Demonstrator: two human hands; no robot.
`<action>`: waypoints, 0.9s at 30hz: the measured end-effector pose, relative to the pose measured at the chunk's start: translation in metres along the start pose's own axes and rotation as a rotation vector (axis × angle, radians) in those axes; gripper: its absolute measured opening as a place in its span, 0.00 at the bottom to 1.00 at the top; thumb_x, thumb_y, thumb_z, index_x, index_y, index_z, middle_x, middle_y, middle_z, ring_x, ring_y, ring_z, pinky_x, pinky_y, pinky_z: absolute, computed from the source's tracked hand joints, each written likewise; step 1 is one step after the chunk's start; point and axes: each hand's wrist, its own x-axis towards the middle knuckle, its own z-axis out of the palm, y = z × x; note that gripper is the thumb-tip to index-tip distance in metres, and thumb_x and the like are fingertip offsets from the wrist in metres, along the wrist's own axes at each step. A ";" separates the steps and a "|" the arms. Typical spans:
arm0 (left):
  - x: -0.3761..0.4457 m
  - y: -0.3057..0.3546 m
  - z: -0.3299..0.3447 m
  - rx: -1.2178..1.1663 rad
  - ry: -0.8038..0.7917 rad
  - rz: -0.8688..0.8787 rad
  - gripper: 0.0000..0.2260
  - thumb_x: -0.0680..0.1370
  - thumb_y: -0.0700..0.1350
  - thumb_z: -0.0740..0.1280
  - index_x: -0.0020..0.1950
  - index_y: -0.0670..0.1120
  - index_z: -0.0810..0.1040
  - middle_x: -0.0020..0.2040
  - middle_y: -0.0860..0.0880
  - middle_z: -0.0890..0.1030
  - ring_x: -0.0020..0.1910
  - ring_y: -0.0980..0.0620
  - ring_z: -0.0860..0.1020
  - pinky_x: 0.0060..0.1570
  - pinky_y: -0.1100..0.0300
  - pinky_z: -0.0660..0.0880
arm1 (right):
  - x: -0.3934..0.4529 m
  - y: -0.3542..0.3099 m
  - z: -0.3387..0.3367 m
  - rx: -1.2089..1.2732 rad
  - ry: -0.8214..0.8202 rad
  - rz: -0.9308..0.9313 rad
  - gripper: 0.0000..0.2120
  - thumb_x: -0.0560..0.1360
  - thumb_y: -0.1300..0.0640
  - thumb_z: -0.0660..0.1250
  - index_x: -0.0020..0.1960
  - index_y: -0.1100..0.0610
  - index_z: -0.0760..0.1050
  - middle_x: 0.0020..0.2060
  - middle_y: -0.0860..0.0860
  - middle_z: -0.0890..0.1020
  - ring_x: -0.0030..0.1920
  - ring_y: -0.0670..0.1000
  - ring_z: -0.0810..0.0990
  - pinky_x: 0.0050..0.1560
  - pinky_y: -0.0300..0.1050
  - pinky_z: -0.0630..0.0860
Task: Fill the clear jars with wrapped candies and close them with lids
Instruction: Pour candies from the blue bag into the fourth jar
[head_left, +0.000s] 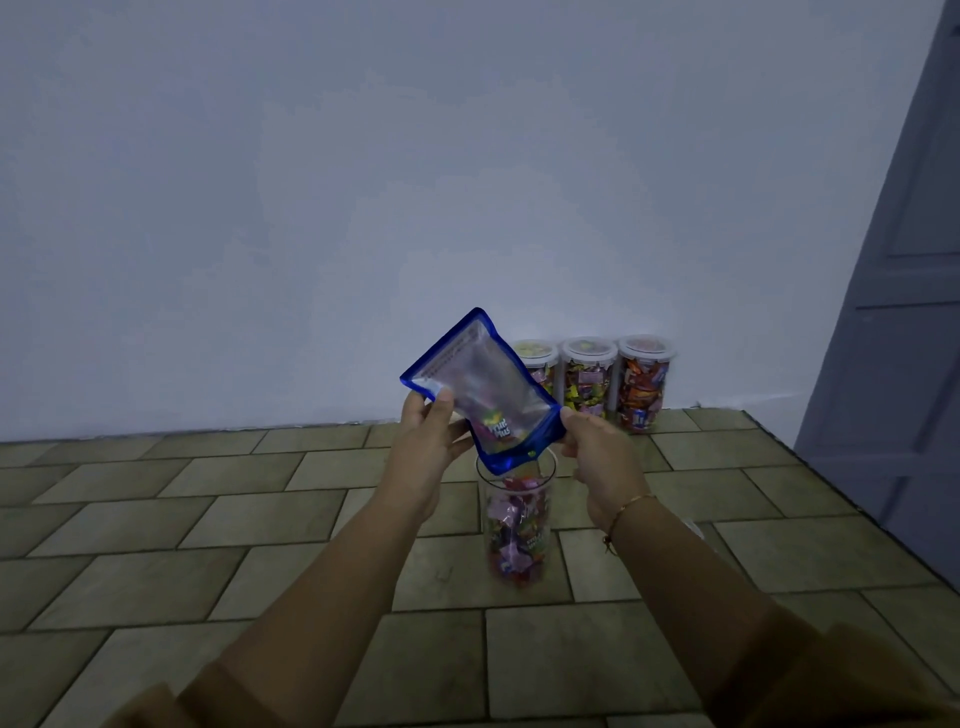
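Both hands' grip tilts candy bag over open jar.

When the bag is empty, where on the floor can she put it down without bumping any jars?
Bare tiled floor lies left of the open jar, out to the wall, and in front of it toward the person. It is tighter at the back right, where three lidded jars stand in a row against the wall. Both hands, left hand and right hand, hold the candy bag.

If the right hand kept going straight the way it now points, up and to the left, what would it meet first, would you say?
Most likely the candy bag that the right hand already pinches at its lower edge; beyond the bag is only the wall, though depth is unclear.
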 end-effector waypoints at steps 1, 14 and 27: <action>0.001 0.002 0.001 0.007 -0.003 0.015 0.08 0.83 0.46 0.57 0.60 0.52 0.70 0.55 0.52 0.79 0.51 0.47 0.82 0.46 0.59 0.80 | -0.001 -0.002 0.000 -0.004 -0.002 -0.005 0.10 0.79 0.55 0.61 0.40 0.51 0.74 0.36 0.48 0.76 0.38 0.46 0.73 0.37 0.39 0.68; 0.008 -0.003 0.002 0.135 0.062 0.018 0.06 0.78 0.43 0.65 0.53 0.44 0.79 0.50 0.43 0.83 0.50 0.46 0.81 0.59 0.48 0.76 | -0.004 0.004 -0.007 -0.088 -0.077 0.096 0.07 0.79 0.52 0.61 0.45 0.52 0.74 0.38 0.49 0.75 0.39 0.48 0.71 0.36 0.41 0.66; 0.005 -0.007 0.005 0.230 -0.009 -0.021 0.12 0.73 0.41 0.72 0.54 0.48 0.76 0.50 0.50 0.84 0.50 0.49 0.82 0.53 0.53 0.78 | -0.010 -0.002 -0.009 -0.123 -0.094 0.023 0.07 0.80 0.54 0.59 0.52 0.55 0.74 0.38 0.48 0.77 0.38 0.46 0.71 0.36 0.39 0.67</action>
